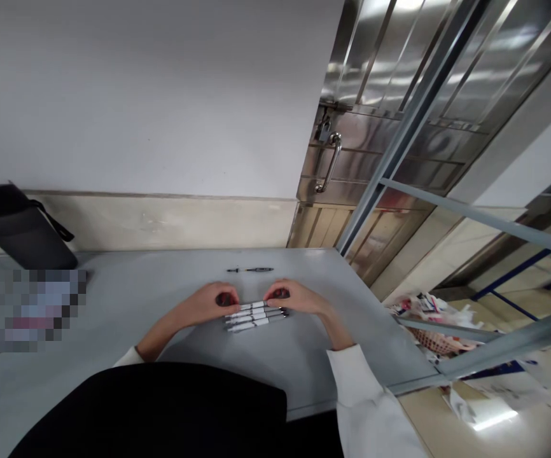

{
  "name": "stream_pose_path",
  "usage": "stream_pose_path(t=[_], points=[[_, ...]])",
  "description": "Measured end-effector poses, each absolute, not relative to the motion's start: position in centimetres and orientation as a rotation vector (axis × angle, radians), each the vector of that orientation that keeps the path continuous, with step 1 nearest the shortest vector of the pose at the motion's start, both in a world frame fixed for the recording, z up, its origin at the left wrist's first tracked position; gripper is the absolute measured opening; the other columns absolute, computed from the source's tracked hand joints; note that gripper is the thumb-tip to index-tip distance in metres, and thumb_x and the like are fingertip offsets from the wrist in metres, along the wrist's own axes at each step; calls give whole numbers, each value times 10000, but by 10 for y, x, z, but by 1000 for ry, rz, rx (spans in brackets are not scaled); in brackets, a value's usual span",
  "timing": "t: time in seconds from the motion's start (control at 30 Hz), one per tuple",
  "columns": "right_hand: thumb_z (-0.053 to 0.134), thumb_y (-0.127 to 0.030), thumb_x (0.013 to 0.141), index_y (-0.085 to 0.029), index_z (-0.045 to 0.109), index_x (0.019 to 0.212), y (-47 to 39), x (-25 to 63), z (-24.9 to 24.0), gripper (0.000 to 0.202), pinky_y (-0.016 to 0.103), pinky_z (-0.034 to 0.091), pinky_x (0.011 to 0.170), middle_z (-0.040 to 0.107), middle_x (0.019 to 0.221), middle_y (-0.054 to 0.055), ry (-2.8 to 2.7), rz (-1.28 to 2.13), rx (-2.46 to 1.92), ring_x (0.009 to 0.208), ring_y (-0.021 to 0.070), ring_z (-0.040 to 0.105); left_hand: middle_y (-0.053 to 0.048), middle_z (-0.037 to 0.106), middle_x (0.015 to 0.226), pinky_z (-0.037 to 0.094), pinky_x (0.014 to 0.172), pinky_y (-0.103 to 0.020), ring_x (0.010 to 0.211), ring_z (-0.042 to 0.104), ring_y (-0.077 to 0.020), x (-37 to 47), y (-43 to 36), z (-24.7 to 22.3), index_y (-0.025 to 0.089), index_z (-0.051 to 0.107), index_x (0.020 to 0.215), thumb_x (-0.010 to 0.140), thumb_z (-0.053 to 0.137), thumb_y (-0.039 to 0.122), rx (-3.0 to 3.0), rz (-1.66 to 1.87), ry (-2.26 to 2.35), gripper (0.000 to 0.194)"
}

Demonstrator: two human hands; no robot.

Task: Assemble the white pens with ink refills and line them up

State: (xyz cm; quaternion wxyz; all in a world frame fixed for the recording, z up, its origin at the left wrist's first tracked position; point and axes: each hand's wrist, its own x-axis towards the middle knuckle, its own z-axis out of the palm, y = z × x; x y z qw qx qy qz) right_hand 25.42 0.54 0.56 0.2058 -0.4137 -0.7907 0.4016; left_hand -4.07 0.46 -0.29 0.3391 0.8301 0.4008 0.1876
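Note:
Several white-barrelled pens (254,323) lie side by side on the grey table (137,280), directly in front of me. My left hand (206,303) pinches the left end of the farthest pen (252,306) in this row. At the other end of that same pen, the fingers of my right hand (299,296) are closed on it. The fingertips partly cover both ends. Beyond my hands, a separate dark pen (251,270) rests crosswise on the table, touched by neither hand.
A black case with a strap (22,222) stands at the table's left rear, near a blurred-out flat item (39,312). A wall (170,219) backs the table. Grey metal posts (390,159) rise at the right, with a pink basket (440,341) of clutter beside them.

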Motion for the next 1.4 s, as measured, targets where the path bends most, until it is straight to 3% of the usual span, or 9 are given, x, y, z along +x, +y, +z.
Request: stream_pose_path(t=[0.13,0.3,0.47,0.7,0.87,1.0,1.17,1.4], points=[[731,-309,933,-252,819,988,5,254,9,118,342,557,862,762,978,45,-2215,1135,-1189,953,236,688,-26,700,865,461,741,-308,806,618,-203,-39,1,2,214,750,951,936,680,508,2154,476,1014,303],[718,-333,949,-223,811,996,6,254,6,151,319,549,836,785,978,49,-2208,1169,-1194,945,225,684,-61,694,1137,487,967,-397,1087,614,-280,-38,-5,7,262,726,1195,802,836,537,2213,446,919,493],[687,-386,968,-234,791,954,9,255,-2,185,331,546,800,775,961,37,-2159,1161,-1165,893,219,679,-56,689,1149,466,1025,-442,1133,590,-300,-40,-4,4,297,706,1233,783,857,505,2267,448,848,518],[681,-370,972,-221,773,941,10,255,-5,178,347,514,789,759,919,39,-2118,1160,-1175,845,218,664,-54,688,1104,486,983,-409,1079,623,-280,-39,-6,5,299,718,1226,838,824,517,2268,455,876,458],[616,-376,1004,-206,739,943,12,253,-8,219,355,509,833,739,898,39,-2041,1076,-1215,857,213,665,-44,723,1073,502,899,-344,989,661,-233,-36,-7,6,263,723,1186,1023,590,508,2163,516,929,323],[542,-313,1030,-218,713,976,27,247,-11,202,373,520,851,734,926,58,-1889,781,-1336,883,224,675,-31,742,1042,485,843,-317,936,659,-217,-33,-6,4,238,727,1122,1069,496,474,2171,543,963,334],[618,-197,986,-219,717,986,53,236,-12,101,390,500,958,716,1015,73,-2021,410,-1388,986,230,641,-35,743,981,465,785,-306,849,635,-208,-31,-5,1,218,731,1087,1072,480,472,2196,572,1000,358],[732,-169,922,-210,726,975,65,228,-14,67,399,470,1013,724,1078,82,-2159,359,-1439,1108,257,635,-35,752,985,474,790,-309,863,654,-215,-31,-5,2,226,735,1074,1067,492,433,2198,600,1035,319]])
